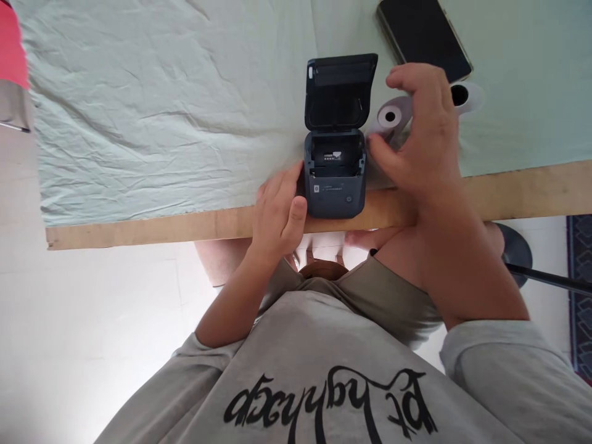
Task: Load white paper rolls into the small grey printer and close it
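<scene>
A small dark thermal printer (pixel 336 196) stands at the table's front edge with its lid (pixel 341 92) tipped up. The bay inside shows a white label, and no paper roll is visible in it. My left hand (pixel 280 209) rests along the printer's left side, fingers extended and the thumb apart. To the right of the printer is my right hand (pixel 428 129), its thumb and index finger spread wide. Between them, just beyond the thumb, is a white paper roll (pixel 382 116) with a dark core hole. A second paper roll (pixel 469 94) is partly hidden behind the right hand.
A black flat rectangular device (pixel 423 34) lies beyond the right hand. Pale green cloth (pixel 161 111) covers the table, with a bare wooden front edge (pixel 152 227). A red item (pixel 12 49) is at the far left. On the floor at right is a black round base (pixel 515 253).
</scene>
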The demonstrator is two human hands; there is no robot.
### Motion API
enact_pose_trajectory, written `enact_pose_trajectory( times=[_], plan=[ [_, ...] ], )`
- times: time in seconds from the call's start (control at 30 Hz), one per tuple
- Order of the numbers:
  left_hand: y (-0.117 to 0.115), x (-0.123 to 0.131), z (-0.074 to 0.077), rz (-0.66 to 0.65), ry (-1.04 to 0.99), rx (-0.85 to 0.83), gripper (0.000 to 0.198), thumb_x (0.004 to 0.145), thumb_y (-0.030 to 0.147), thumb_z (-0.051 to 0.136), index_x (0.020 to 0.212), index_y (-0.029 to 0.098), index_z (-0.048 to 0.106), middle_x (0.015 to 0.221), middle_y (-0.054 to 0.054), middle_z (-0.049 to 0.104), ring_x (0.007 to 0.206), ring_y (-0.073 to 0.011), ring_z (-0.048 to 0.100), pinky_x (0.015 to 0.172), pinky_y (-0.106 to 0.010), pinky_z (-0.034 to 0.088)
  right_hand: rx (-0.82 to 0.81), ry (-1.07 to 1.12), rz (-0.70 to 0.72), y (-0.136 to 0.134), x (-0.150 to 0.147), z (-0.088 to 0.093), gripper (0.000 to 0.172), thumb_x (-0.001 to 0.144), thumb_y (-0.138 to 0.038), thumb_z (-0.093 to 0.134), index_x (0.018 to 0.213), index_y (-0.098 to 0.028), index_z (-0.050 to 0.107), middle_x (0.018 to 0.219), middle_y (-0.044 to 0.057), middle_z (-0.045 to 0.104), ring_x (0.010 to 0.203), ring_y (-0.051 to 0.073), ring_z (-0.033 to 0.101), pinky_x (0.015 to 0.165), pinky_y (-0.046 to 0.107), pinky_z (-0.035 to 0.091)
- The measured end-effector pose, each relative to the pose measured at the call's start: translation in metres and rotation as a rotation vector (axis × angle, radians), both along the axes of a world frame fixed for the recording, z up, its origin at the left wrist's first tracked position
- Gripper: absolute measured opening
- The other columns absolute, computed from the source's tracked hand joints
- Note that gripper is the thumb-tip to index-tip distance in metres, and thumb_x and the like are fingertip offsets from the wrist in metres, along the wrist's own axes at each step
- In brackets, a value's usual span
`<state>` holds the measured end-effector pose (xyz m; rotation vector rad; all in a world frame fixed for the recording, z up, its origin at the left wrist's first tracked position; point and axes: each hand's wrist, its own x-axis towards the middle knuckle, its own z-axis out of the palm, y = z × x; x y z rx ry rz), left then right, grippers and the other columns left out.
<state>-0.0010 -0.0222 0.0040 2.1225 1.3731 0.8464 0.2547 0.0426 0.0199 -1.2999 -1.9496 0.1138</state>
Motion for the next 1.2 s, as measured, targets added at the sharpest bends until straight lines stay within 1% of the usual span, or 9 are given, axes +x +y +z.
enact_pose_trajectory(
  times=[0.1,0.27,0.43,0.57,0.73,0.87,0.97,1.07,1.2],
  plan=[
    [0.000,0.000,0.000,-0.005,0.001,-0.002,0.086,0.110,0.072,0.006,0.153,0.016,0.056,0.145,-0.017,0.069,0.133,-0.0308,0.065,0.113,-0.043,0.045,-0.095,0.006,-0.091,0.002,0.001,-0.004,0.056,0.073,-0.009,0.069,0.123,-0.029,0.055,0.129,0.010,0.072,0.121,0.031,0.068,0.104,0.050,0.054],
    [0.000,0.000,0.000,-0.007,0.003,0.006,0.087,0.110,0.072,0.005,0.153,0.016,0.056,0.144,-0.017,0.070,0.131,-0.0300,0.066,0.113,-0.042,0.045,-0.260,0.039,-0.224,-0.001,-0.001,0.000,0.055,0.072,-0.014,0.074,0.121,-0.029,0.054,0.118,0.008,0.074,0.117,0.031,0.070,0.101,0.050,0.054],
    [0.001,0.001,0.002,-0.004,0.009,-0.001,0.091,0.109,0.073,0.004,0.153,0.012,0.056,0.140,-0.019,0.071,0.128,-0.0303,0.067,0.112,-0.043,0.046,-0.295,0.036,-0.290,0.000,-0.001,-0.003,0.049,0.070,-0.022,0.079,0.112,-0.031,0.055,0.104,0.004,0.070,0.107,0.032,0.070,0.096,0.052,0.053],
    [0.001,0.001,0.002,-0.003,0.025,0.007,0.091,0.109,0.073,0.003,0.153,0.014,0.056,0.140,-0.018,0.071,0.128,-0.0304,0.067,0.112,-0.044,0.047,-0.240,0.113,-0.255,0.001,0.001,-0.009,0.045,0.068,-0.016,0.076,0.102,-0.032,0.052,0.098,0.000,0.067,0.098,0.027,0.069,0.092,0.049,0.055],
    [0.001,0.001,0.001,0.002,0.040,0.005,0.088,0.109,0.073,0.002,0.153,0.017,0.055,0.140,-0.017,0.071,0.130,-0.0303,0.066,0.113,-0.044,0.047,-0.246,0.184,-0.113,0.000,0.001,-0.012,0.036,0.073,-0.020,0.074,0.097,-0.031,0.051,0.096,-0.002,0.067,0.076,0.019,0.064,0.070,0.039,0.056],
    [0.000,0.001,0.000,0.005,0.035,0.008,0.087,0.109,0.072,0.002,0.154,0.018,0.054,0.143,-0.017,0.070,0.131,-0.0296,0.066,0.113,-0.043,0.047,-0.199,0.160,-0.030,-0.002,0.001,-0.011,0.029,0.080,-0.021,0.071,0.103,-0.035,0.060,0.104,0.000,0.072,0.092,0.023,0.070,0.083,0.042,0.060],
    [0.000,0.001,-0.001,0.005,0.022,0.008,0.087,0.109,0.073,0.003,0.154,0.019,0.054,0.142,-0.016,0.070,0.130,-0.0296,0.066,0.112,-0.043,0.046,-0.112,0.172,-0.021,-0.005,-0.001,-0.009,0.036,0.082,-0.021,0.067,0.115,-0.036,0.067,0.108,0.002,0.075,0.102,0.028,0.071,0.092,0.048,0.059],
    [0.001,0.000,-0.002,0.001,0.003,0.007,0.085,0.110,0.072,0.006,0.154,0.019,0.055,0.142,-0.016,0.070,0.130,-0.0306,0.066,0.113,-0.044,0.046,-0.104,0.254,-0.043,-0.011,-0.003,-0.004,0.041,0.085,-0.022,0.064,0.123,-0.038,0.066,0.107,0.001,0.076,0.097,0.028,0.072,0.090,0.048,0.059],
    [0.001,0.000,-0.001,-0.003,0.002,0.006,0.084,0.110,0.072,0.006,0.154,0.019,0.055,0.141,-0.016,0.071,0.129,-0.0307,0.066,0.112,-0.044,0.046,-0.094,0.306,-0.024,-0.019,-0.008,0.005,0.023,0.090,-0.022,0.060,0.107,-0.037,0.066,0.098,-0.001,0.075,0.087,0.025,0.072,0.082,0.045,0.059]
  ],
)
